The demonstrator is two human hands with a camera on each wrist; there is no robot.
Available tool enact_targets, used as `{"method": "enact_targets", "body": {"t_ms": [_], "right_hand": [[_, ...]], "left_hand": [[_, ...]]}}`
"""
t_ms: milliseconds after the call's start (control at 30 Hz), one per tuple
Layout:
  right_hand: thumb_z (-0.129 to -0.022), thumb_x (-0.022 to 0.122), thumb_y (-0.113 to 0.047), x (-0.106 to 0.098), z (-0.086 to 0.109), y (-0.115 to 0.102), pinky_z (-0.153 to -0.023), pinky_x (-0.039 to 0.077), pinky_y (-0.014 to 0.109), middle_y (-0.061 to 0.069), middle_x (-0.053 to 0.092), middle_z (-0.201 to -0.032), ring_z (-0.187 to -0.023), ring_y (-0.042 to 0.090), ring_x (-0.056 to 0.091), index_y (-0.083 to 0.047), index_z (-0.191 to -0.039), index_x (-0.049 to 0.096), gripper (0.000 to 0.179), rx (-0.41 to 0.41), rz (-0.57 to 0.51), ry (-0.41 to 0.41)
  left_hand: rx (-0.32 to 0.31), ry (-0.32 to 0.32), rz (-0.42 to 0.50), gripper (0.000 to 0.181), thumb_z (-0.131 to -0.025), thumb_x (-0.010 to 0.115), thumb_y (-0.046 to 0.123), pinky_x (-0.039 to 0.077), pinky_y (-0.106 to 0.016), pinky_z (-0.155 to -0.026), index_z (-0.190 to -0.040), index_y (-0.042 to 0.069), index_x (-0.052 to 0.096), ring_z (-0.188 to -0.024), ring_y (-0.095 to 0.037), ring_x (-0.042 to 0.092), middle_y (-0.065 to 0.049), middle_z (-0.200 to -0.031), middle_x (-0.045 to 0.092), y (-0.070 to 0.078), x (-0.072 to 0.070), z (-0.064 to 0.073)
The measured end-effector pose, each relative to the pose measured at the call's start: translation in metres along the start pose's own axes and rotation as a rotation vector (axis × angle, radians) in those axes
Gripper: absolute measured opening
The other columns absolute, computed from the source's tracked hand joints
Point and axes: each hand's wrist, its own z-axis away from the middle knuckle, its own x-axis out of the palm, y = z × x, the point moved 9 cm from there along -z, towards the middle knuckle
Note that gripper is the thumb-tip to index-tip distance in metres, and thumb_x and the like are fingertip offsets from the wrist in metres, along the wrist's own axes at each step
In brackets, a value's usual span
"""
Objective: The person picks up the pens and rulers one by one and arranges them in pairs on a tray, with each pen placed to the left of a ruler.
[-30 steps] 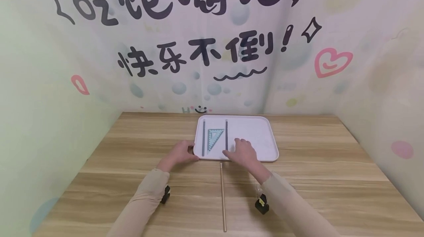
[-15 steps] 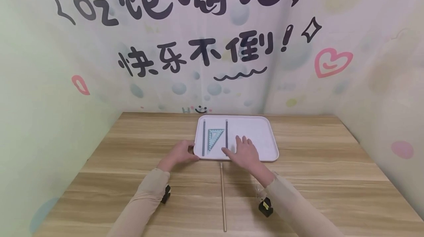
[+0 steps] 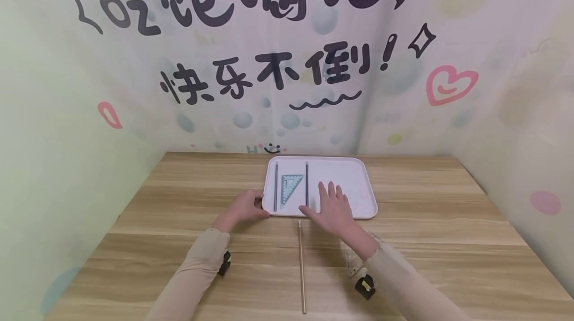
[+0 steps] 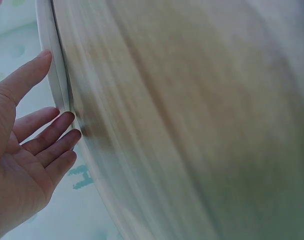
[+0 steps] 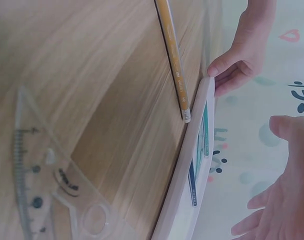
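A white tray (image 3: 341, 171) lies at the back of the table. On it are a grey-green pencil (image 3: 275, 186), a light-blue set square (image 3: 287, 189) and a dark pencil (image 3: 307, 181). My left hand (image 3: 244, 206) holds the tray's front left corner, thumb at the front edge and fingers along the left side. Over the front of the tray my right hand (image 3: 333, 211) spreads its fingers, holding nothing; its thumb is near the dark pencil's lower end. A gold pencil (image 3: 302, 266) lies on the table in front of the tray, its eraser end toward it.
A clear set square (image 5: 67, 190) lies on the table under my right forearm, partly hidden in the head view. Black wrist devices (image 3: 365, 286) hang beneath both forearms. A printed wall cloth (image 3: 269, 126) stands close behind the tray.
My right hand's fingers have straightened and spread, and its forearm has shifted slightly right and toward me. More of the clear set square shows. The left hand and tray stay still.
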Motion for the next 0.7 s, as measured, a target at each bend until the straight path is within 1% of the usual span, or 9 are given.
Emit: {"method": "enact_targets", "body": {"t_ms": [167,467,700], "right_hand": [[-0.081,0.050,-0.059,0.000,0.005,0.004,-0.100,0.023,0.055,0.032,0.025,-0.139,-0.127,0.048,0.022,0.002,-0.138,0.028,0.086,0.000,0.011,-0.013],[-0.081,0.051,-0.058,-0.006,0.016,0.009,-0.100,0.022,0.056,0.033,0.025,-0.138,-0.126,0.050,0.022,0.004,-0.137,0.029,0.086,-0.010,-0.005,-0.007],[-0.082,0.051,-0.055,-0.011,0.024,0.017,-0.099,0.023,0.057,0.035,0.027,-0.137,-0.125,0.051,0.024,0.006,-0.136,0.030,0.084,-0.001,-0.002,-0.004]], "left_hand": [[0.003,0.000,-0.002,0.031,-0.069,0.078,0.018,0.034,-0.027,-0.057,-0.096,0.009,0.065,-0.068,-0.014,0.044,-0.001,-0.078,0.056,0.001,0.001,0.000],[0.004,0.012,-0.005,0.034,-0.069,0.078,0.018,0.036,-0.027,-0.062,-0.100,0.010,0.065,-0.072,-0.014,0.045,0.001,-0.086,0.060,0.001,0.000,0.000],[0.009,0.014,-0.002,0.032,-0.069,0.079,0.018,0.034,-0.027,-0.060,-0.098,0.010,0.065,-0.071,-0.014,0.044,0.001,-0.082,0.058,-0.001,0.000,0.000]]}}
